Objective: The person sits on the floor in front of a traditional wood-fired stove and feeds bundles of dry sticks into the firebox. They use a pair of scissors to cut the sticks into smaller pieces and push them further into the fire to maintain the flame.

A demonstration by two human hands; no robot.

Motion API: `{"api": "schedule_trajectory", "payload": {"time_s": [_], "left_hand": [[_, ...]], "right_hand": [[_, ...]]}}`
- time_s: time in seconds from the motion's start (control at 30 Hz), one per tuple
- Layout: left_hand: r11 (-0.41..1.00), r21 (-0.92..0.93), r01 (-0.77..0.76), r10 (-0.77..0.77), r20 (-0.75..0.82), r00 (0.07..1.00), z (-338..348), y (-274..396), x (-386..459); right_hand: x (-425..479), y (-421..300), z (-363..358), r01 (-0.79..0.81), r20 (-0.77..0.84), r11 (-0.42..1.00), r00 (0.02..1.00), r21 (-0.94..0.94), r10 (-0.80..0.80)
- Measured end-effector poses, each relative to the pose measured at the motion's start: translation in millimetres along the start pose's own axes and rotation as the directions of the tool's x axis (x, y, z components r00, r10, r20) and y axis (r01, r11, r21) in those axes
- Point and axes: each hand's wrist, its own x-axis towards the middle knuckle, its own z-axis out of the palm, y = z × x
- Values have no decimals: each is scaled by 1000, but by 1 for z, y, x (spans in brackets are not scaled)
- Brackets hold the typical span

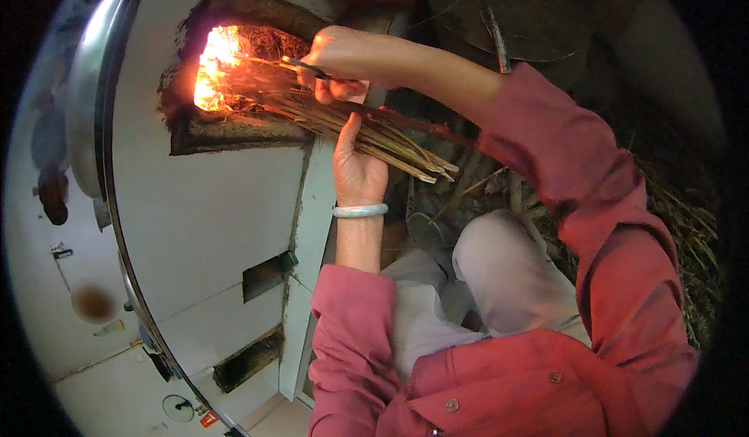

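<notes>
Flames [215, 71] burn inside the square, soot-blackened opening of a tiled stove [216, 203]. A bundle of dry stalks [374, 138] reaches into this opening, its far ends at the fire and its cut ends towards the right. My left hand [360, 168], with a pale bangle at the wrist, holds the bundle from below, thumb over the stalks. Just above it, at the stove mouth, my right hand [330, 71] has curled fingers around a dark, thin tool or stick, not clear which, that lies along the bundle.
Lower in the stove front are two smaller dark openings [269, 276], [248, 361]. A metal pan or lid rim [90, 86] stands at the left on the stove top. Brushwood [684, 250] lies on the right, and a thin branch [496, 39] leans at the top. My knees are close below the bundle.
</notes>
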Motion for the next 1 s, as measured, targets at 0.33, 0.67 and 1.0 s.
{"api": "schedule_trajectory", "payload": {"time_s": [0.33, 0.67, 1.0], "left_hand": [[995, 27, 100, -99, -44, 994, 10, 8, -11], [989, 113, 96, -92, -38, 995, 6, 4, -16], [983, 146, 113, -105, -60, 993, -12, 11, -16]], "right_hand": [[-188, -12, -11, -271, -45, 959, 960, 81, 275], [-315, -30, -30, -313, -197, 945, 925, 99, 326], [-566, -34, -38, -126, -663, 917, 654, 378, 363]]}}
